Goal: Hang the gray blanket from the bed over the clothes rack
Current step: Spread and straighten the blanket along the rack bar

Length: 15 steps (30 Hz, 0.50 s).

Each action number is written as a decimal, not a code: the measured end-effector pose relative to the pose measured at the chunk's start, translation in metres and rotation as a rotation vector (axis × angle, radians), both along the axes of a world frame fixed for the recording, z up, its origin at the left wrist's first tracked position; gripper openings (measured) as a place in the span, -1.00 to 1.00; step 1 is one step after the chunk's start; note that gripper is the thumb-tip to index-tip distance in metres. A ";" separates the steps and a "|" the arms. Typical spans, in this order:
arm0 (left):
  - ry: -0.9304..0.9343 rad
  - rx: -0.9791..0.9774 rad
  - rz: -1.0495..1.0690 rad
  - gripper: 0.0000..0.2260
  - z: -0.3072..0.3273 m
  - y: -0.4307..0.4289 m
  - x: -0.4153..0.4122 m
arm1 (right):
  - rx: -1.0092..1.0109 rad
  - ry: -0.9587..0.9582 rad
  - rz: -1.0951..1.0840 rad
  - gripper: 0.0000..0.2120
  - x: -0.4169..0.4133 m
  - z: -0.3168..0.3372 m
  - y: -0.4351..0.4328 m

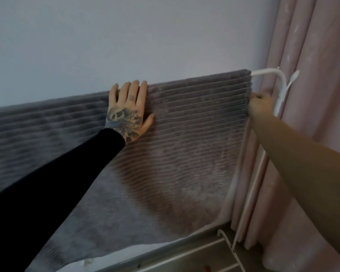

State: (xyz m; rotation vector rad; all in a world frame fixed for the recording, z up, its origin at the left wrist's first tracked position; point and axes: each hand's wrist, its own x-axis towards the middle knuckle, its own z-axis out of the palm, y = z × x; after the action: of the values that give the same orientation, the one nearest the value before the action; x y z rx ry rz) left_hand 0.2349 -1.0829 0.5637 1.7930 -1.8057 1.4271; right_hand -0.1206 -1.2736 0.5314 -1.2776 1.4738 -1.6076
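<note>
Gray blanket (185, 134): draped over white clothes rack (271, 73), against far wall (126, 36). Left hand (129, 112): flat, fingers spread on blanket. Right hand (260, 104): closed on blanket's right edge. Pink curtain (312, 95) right.

Left hand (128, 112) tattooed (black sleeve to wrist); right forearm (294, 154) bare.

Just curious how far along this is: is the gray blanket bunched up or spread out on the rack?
Spread out. The blanket hangs flat over the rack, its ribs running straight across.
</note>
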 end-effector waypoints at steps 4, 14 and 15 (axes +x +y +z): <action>-0.099 0.016 -0.135 -0.22 -0.020 0.007 0.002 | -0.142 -0.037 -0.135 -0.81 0.021 0.001 0.026; -0.042 0.104 -0.157 -0.38 0.006 0.053 0.031 | -0.901 0.578 0.379 -0.83 0.178 0.033 0.140; -0.083 0.175 -0.189 -0.45 0.005 0.065 0.040 | -0.954 0.594 0.410 -0.82 0.196 0.040 0.151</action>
State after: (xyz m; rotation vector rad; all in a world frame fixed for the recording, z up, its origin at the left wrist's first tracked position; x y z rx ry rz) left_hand 0.2748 -1.0181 0.5686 1.6078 -2.1379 1.3262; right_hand 0.0756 -1.1224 0.5711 -2.5553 0.5630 -1.7564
